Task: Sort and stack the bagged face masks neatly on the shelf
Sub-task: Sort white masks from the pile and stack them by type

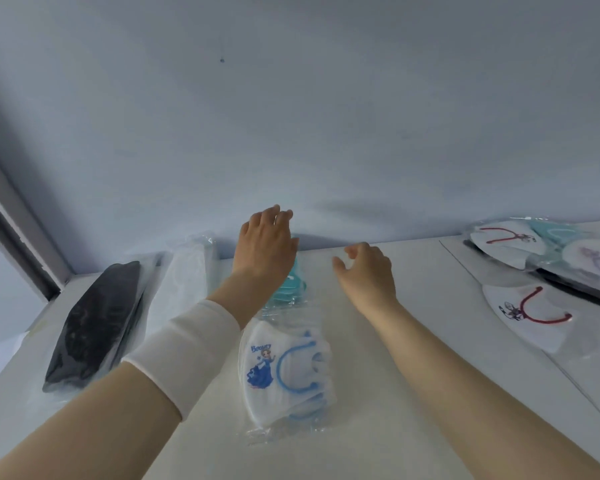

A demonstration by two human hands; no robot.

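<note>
The teal mask bag (288,289) lies on the shelf (413,375) against the back wall, long axis running from the wall toward the person. The left hand (267,240) covers its far end, grip wide, fingers extended; contact cannot be confirmed. The right hand (368,271) hovers just to the bag's right, grip loosely curled and empty. The left hand is nearer.

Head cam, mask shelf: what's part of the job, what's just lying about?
Job: black mask pack; white mask pack; teal mask pack; princess-print pack; red-strap pack; mixed pile; shelf.
Not job: grey frame; wall speck.
</note>
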